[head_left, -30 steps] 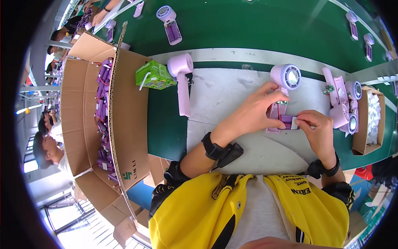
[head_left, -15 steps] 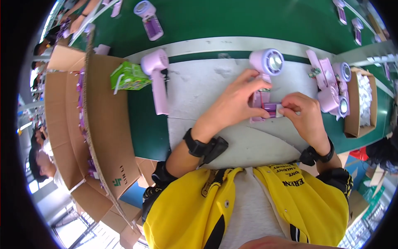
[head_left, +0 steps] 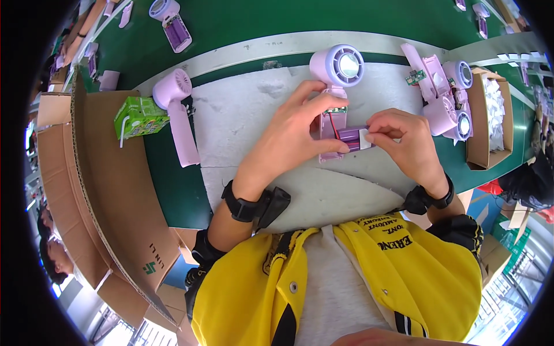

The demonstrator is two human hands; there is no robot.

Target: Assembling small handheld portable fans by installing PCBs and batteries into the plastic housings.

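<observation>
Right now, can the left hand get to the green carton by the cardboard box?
Probably yes, once freed. The left hand is holding the open fan handle; the green carton lies to its left, with only a finished fan between.

Lighting is bright and even, from overhead; colours read clean and saturated. Shadows are soft and short: a faint one lies under the left hand (head_left: 294, 138) on the grey mat (head_left: 242, 127). Mild glare whitens the fan grille (head_left: 348, 64). Daylight overexposes the lower corners. Focus is sharp at centre, softer toward the rim. Fisheye distortion bends the conveyor edge (head_left: 242, 52) strongly, and a black vignette rings the frame.
</observation>
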